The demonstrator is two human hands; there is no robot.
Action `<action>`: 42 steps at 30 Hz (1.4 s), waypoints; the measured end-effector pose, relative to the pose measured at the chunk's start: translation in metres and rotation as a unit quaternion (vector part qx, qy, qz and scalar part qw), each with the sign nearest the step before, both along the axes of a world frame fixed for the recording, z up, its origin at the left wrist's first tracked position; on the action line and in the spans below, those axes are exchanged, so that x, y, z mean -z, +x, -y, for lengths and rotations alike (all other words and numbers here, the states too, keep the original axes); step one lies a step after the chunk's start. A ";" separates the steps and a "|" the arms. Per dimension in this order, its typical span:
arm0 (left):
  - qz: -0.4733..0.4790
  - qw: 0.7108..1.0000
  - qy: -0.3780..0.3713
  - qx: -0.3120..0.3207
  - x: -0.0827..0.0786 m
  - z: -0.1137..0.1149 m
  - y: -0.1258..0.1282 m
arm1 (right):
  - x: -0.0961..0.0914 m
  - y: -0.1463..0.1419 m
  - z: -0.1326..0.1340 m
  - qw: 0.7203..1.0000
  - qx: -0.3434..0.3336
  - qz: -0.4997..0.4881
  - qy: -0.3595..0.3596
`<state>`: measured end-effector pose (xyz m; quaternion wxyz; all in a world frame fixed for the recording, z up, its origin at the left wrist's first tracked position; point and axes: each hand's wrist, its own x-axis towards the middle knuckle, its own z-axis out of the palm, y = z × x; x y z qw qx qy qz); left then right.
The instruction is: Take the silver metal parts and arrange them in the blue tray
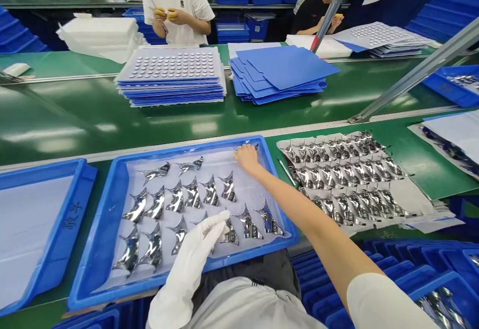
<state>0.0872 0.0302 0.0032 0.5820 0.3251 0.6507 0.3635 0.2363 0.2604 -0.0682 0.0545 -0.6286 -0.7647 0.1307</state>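
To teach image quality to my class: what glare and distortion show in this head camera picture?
In the head view, pale glare streaks the green conveyor belt; wide-angle distortion skews the blue tray, splaying its near corners; the silver pieces throw bright highlights.

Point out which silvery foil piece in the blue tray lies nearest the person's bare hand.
It is the rightmost silvery foil piece in the middle row of the blue tray, just below the fingertips of the bare right hand. Every other piece lies farther left or lower.
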 end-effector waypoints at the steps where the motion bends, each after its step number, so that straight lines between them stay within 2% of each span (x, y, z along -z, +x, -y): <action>1: -0.002 1.000 0.001 -0.004 0.001 0.002 -0.005 | -0.003 -0.002 0.000 1.000 0.003 -0.008 -0.007; 5: 0.012 0.999 0.032 -0.018 0.007 0.005 -0.021 | -0.029 0.000 0.024 0.996 -0.010 -0.086 -0.035; 7: -0.005 0.996 0.078 -0.039 0.009 0.003 -0.025 | -0.045 0.003 0.049 0.986 -0.042 -0.147 -0.072; 9: -0.069 0.987 0.133 -0.050 0.009 0.000 -0.027 | -0.059 0.004 0.080 0.966 -0.089 -0.207 -0.124; 11: -0.129 0.978 0.163 -0.023 0.006 -0.002 -0.026 | -0.070 0.003 0.111 0.922 -0.128 -0.301 -0.207; 12: -0.128 0.978 0.166 0.000 0.004 -0.002 -0.026 | -0.073 0.002 0.126 0.883 -0.135 -0.365 -0.262; 14: -0.057 0.985 0.158 0.029 -0.002 0.000 -0.025 | -0.079 0.000 0.150 0.799 -0.130 -0.471 -0.350; 15: -0.009 0.988 0.150 0.031 -0.005 0.002 -0.025 | -0.081 0.000 0.160 0.771 -0.121 -0.505 -0.368; 16: 0.032 0.989 0.144 0.025 -0.007 0.004 -0.026 | -0.083 -0.001 0.169 0.765 -0.114 -0.522 -0.361; 21: 0.096 0.987 0.126 -0.021 -0.011 0.017 -0.031 | -0.093 0.004 0.197 0.822 -0.130 -0.518 -0.198; 26: 0.090 0.985 0.138 -0.046 -0.009 0.020 -0.033 | -0.094 0.007 0.215 0.820 -0.199 -0.514 -0.155; 32: 0.068 0.985 0.137 -0.080 -0.013 0.018 -0.028 | -0.089 0.007 0.222 0.855 -0.250 -0.454 0.012; 35: 0.018 0.987 0.129 -0.094 -0.018 0.016 -0.024 | -0.089 0.009 0.225 0.875 -0.282 -0.392 0.043; 38: -0.021 0.985 0.136 -0.103 -0.025 0.013 -0.020 | -0.090 0.011 0.229 0.881 -0.319 -0.343 0.069; 42: -0.016 0.982 0.137 -0.127 -0.033 0.010 -0.016 | -0.091 0.013 0.231 0.886 -0.324 -0.320 0.083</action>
